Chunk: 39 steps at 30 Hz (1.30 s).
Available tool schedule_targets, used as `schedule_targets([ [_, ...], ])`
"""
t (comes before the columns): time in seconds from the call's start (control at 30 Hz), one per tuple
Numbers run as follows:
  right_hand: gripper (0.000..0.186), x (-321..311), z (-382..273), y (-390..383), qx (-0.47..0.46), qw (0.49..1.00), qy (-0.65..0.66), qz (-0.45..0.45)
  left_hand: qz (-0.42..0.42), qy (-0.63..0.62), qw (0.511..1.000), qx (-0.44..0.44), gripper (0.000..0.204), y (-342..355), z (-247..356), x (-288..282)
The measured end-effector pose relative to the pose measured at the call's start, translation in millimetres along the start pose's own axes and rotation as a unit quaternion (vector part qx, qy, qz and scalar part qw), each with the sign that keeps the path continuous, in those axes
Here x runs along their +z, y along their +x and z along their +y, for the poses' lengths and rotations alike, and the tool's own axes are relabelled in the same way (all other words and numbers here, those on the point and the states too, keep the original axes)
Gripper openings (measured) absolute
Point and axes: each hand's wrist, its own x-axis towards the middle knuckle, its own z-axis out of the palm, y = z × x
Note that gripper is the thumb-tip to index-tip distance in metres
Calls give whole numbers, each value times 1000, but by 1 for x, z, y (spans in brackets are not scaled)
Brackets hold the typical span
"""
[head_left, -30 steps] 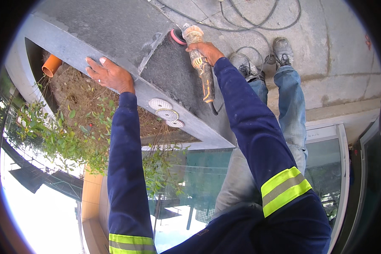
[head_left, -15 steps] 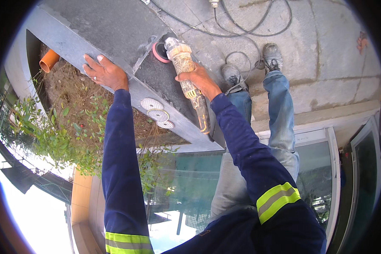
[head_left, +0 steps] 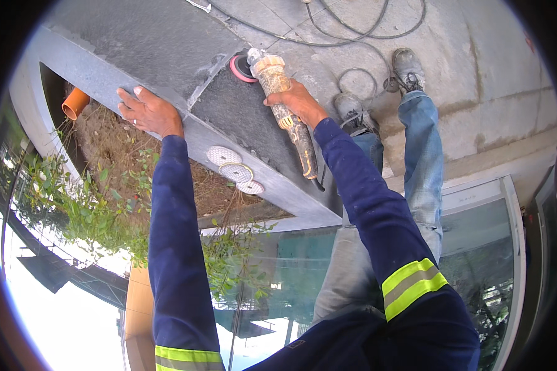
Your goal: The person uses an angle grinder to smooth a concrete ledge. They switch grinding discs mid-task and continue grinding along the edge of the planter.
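Note:
My right hand grips a dusty yellow angle grinder by its body. Its pink disc rests against the grey stone slab at a seam between two pieces. My left hand lies flat, fingers spread, on the slab's edge beside the planter. Three round white polishing pads lie on the stone ledge between my arms. Both sleeves are dark blue with yellow reflective bands.
A planter with dry soil and green plants sits left of the ledge, with an orange pipe end in it. Cables loop over the concrete floor near my shoes. Glass panels lie below and to the right.
The grinder and my right hand have slid left along the slab, toward the seam. My left hand stays on the edge.

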Motion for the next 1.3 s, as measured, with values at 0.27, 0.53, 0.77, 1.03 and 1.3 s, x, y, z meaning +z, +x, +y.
schedule_targets([
  [0.27, 75, -5, -1, 33, -6, 999, -21, 38, 2, 11, 1000, 8, 70, 1, 1, 1],
  [0.53, 71, 8, -3, 19, -90, 996, 5, 4, -7, 9, 1000, 7, 71, 1, -4, 0],
  [0.77, 82, -5, -5, 42, -6, 999, -10, 42, -9, -12, 1000, 15, 69, 2, -2, 2],
  [1.03, 77, 4, -5, 24, -82, 997, -14, 2, -15, -6, 1000, 7, 70, 2, -5, 0],
  [1.3, 59, -6, -1, 35, -37, 999, 20, 7, -10, -8, 1000, 10, 72, 3, -2, -1],
])
